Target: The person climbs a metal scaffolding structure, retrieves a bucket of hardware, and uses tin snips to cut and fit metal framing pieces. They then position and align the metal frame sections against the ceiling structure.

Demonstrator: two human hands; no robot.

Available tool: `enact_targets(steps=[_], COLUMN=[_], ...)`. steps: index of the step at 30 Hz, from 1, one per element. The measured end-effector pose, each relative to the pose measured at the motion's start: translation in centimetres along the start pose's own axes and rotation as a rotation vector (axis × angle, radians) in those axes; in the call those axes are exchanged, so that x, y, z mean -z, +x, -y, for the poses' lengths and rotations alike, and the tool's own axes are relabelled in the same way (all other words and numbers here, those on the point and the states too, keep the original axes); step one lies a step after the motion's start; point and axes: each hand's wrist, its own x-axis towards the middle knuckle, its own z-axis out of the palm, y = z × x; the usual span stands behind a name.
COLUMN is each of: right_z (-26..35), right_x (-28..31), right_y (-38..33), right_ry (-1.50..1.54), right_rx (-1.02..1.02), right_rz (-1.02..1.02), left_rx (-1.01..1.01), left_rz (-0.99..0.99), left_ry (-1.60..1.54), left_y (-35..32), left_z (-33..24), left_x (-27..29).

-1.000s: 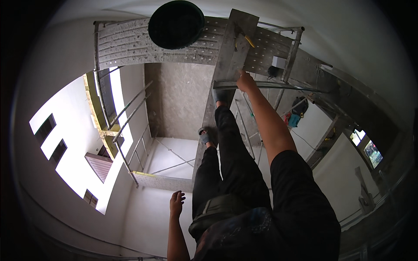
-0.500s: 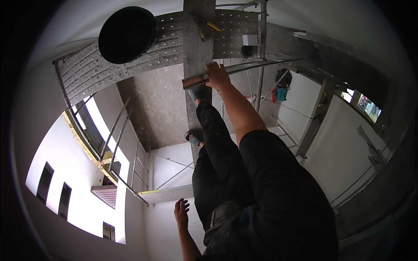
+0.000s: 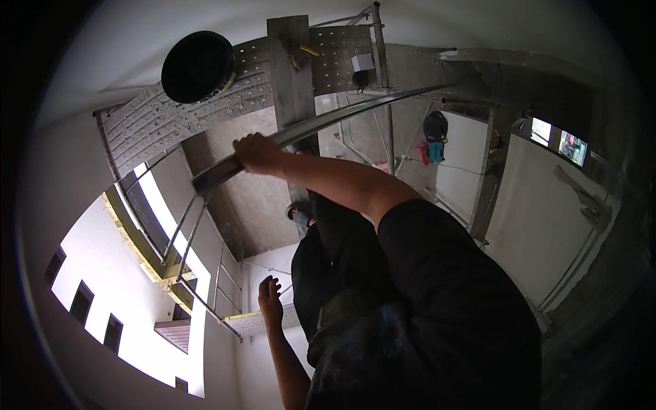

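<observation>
Your left hand (image 3: 271,301) hung loose beside your black trousers (image 3: 352,256), fingers slightly bent, nothing in it, open space to its left. Your right hand (image 3: 258,154) was wrapped round a long, narrow grey metal channel (image 3: 335,117), near its left end. That tip stuck out past the left edge of the narrow grey plank (image 3: 290,78), over the open gap. Channel crossed above the plank; long axis lower left to upper right, far end pointing at the dark right side. It passed the upright grey scaffold post (image 3: 380,51); contact there unclear. Beyond: perforated grey metal deck (image 3: 147,130), round dark basin (image 3: 197,67) at its far edge, yellow-handled tool (image 3: 309,50), white box (image 3: 362,62).
</observation>
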Motion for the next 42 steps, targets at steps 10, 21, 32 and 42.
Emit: enact_targets(steps=[10, 21, 32, 42], right_z=[34.2, 50.3, 23.8, 9.9], right_x=[-0.6, 12.3, 27.4, 18.7], right_y=[-2.2, -10.7, -22.8, -23.2], right_ry=[0.195, 0.100, 0.070, -0.103], right_rx=[0.108, 0.467, 0.335, 0.057], right_rz=[-0.031, -0.028, -0.501, -0.357], left_rx=[-0.353, -0.753, -1.392, -1.248], left_rz=[-0.076, -0.303, -0.151, -0.258], left_ry=[0.101, -1.044, -0.941, -1.101], left_y=[-1.8, -3.3, -20.8, -16.4], left_z=[-6.8, -14.9, -29.5, -33.9], left_x=[2.5, 3.3, 11.7, 14.5])
